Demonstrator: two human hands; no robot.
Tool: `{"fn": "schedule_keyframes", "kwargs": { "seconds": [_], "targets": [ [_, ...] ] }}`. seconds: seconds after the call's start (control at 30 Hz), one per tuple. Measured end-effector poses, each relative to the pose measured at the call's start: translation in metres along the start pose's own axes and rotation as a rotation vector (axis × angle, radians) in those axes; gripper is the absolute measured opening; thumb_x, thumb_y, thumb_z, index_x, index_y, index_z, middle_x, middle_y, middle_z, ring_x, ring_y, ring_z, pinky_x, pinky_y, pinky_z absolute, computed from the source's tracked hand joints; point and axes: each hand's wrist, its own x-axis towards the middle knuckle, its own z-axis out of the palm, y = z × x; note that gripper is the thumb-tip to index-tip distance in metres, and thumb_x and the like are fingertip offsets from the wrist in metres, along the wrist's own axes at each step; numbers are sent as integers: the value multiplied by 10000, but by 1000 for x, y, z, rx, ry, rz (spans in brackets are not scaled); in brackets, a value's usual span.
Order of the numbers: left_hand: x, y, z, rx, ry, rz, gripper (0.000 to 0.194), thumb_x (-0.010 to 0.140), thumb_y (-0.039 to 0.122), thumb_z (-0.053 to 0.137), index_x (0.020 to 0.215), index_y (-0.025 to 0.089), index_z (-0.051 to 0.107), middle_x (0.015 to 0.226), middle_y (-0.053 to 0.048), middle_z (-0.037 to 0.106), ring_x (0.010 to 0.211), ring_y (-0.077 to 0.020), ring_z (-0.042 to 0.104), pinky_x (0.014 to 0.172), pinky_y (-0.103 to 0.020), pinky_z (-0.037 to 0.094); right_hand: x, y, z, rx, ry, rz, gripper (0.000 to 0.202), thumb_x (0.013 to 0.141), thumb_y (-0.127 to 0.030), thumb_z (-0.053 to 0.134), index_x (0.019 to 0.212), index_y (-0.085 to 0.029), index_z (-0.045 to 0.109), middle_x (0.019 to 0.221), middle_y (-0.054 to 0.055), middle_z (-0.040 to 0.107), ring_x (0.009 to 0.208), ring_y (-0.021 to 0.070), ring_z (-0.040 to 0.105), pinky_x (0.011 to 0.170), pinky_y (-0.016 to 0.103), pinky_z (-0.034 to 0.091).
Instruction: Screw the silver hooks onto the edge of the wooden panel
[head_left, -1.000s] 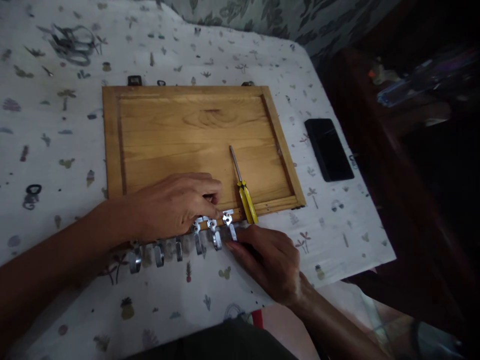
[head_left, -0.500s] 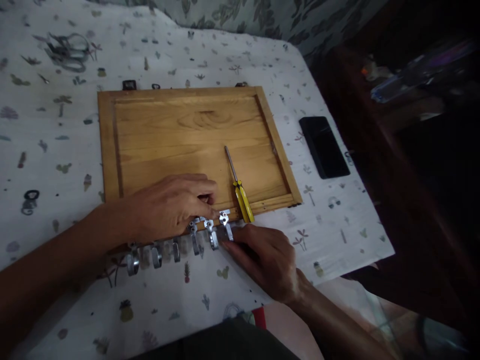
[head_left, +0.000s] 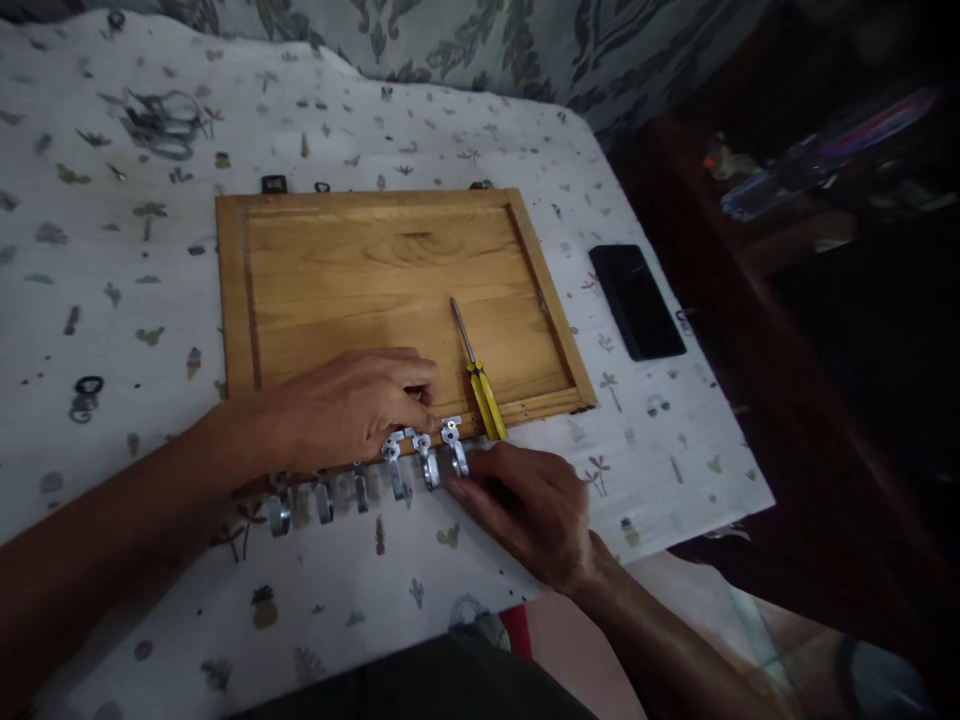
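In the head view a framed wooden panel (head_left: 375,280) lies on the cloth, with several curved silver metal clips along its near edge. My left hand (head_left: 345,405) rests over the near rail, fingers bent, thumb tip beside the clips. What its fingers press on is hidden. My right hand (head_left: 532,500) is closed at the near edge, thumb and finger at the rightmost metal clip (head_left: 458,450); that clip has a screw in its top plate. Beside it another metal clip (head_left: 427,462) hangs from the rail. A yellow-handled screwdriver (head_left: 487,400) lies across the panel and rail, untouched.
A black phone (head_left: 637,300) lies right of the panel. Scissors (head_left: 161,122) sit at the far left of the printed cloth (head_left: 150,290). Small dark latches, one of them a black latch (head_left: 274,184), show at the panel's far edge. A dark wooden ledge runs along the right.
The camera view has shifted slightly, so the panel's far side sits a little lower in view. Both hands keep their places at the near rail, and the screwdriver stays where it was.
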Motion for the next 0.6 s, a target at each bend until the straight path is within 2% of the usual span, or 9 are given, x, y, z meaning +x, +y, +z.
{"fn": "schedule_keyframes", "kwargs": {
  "seconds": [0.17, 0.23, 0.3, 0.37, 0.43, 0.5, 0.6],
  "targets": [
    [0, 0, 1, 43, -3, -3, 292, 881, 15, 535, 899, 183, 773, 944, -55, 682, 922, -169, 625, 828, -280, 465, -3, -5, -8, -68, 130, -23, 173, 983, -193, 566, 812, -207, 582, 575, -39, 552, 485, 93, 499, 460, 251, 364],
    [0, 1, 0, 62, -19, -10, 293, 878, 6, 549, 928, 184, 776, 931, -52, 677, 934, -172, 622, 837, -276, 463, 4, -9, -17, -111, 149, -69, 197, 980, -170, 552, 790, -216, 567, 543, -41, 520, 467, 101, 483, 454, 263, 356],
    [1, 2, -1, 62, -50, -18, 261, 887, 25, 565, 887, 179, 777, 878, -51, 656, 898, -174, 616, 804, -274, 465, 19, -13, -26, -135, 144, -100, 192, 983, -169, 546, 800, -221, 572, 559, -24, 564, 475, 113, 520, 467, 273, 380],
    [1, 2, -2, 13, -60, -36, 188, 890, 88, 612, 908, 172, 779, 920, -71, 660, 925, -201, 619, 796, -296, 476, 44, -17, -31, -117, 115, -178, 176, 989, -194, 549, 818, -225, 581, 559, -33, 565, 450, 105, 514, 461, 265, 385],
    [2, 0, -2, -76, -87, -99, 189, 881, 85, 623, 968, 165, 771, 1063, -94, 684, 1013, -221, 623, 849, -310, 489, 78, -22, -29, -64, 120, -256, 100, 981, -197, 568, 895, -219, 615, 626, -24, 620, 478, 103, 542, 474, 248, 405],
    [2, -1, -1, -48, -114, -141, 139, 878, 104, 635, 951, 130, 750, 1033, -107, 709, 934, -215, 651, 808, -303, 515, 116, -29, -17, -15, 56, -285, 58, 967, -188, 581, 954, -202, 636, 713, -2, 666, 567, 115, 600, 527, 235, 446],
    [3, -2, 0, 7, -114, -177, 230, 922, 97, 554, 1058, 143, 733, 1090, -104, 720, 935, -207, 667, 816, -303, 537, 176, -41, 12, -19, -87, -280, 121, 921, -120, 555, 953, -166, 662, 832, 42, 701, 760, 163, 662, 676, 272, 491]
  ]
}}
